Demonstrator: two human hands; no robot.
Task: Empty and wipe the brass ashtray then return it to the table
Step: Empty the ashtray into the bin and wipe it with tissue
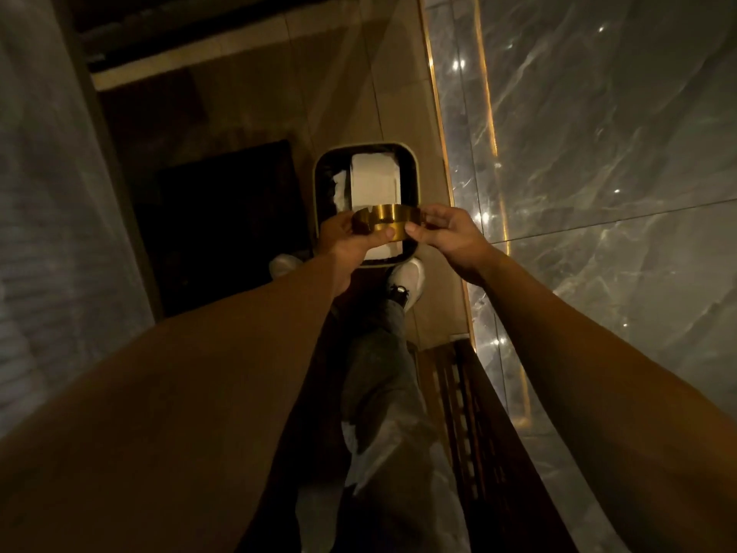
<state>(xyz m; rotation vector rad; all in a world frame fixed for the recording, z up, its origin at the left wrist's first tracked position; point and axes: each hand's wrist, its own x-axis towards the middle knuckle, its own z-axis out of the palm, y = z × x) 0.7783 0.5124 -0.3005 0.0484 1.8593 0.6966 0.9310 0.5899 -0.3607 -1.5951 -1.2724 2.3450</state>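
Head view, looking straight down in dim light: grey marble wall [598, 133] fills my right side with a lit gold strip [440, 113] running along its base, pale curtain [36, 193] hangs on my left, and beige floor tiles [331, 93] run between them. Dark mat [227, 225] lies on the floor to the left of the bin. Both my bare forearms reach forward over my grey trousers [383, 393], and one white shoe [408, 279] shows just at the bin's near edge. Down there stands a square waste bin [317, 185] with rounded corners and a dark liner, white paper [375, 181] lying inside it. Now the brass ashtray [385, 221] — it's up off any table, held in the air right above the bin, tipped on its side so I see its shiny round wall and the notches along its rim. My left hand [343, 241] grips it firmly, thumb pressed on the near wall and fingers wrapped behind. My right hand [446, 233] pinches the right edge between thumb and fingertips, the other fingers loosely curled. Whether anything is inside the ashtray, I cannot tell from this angle
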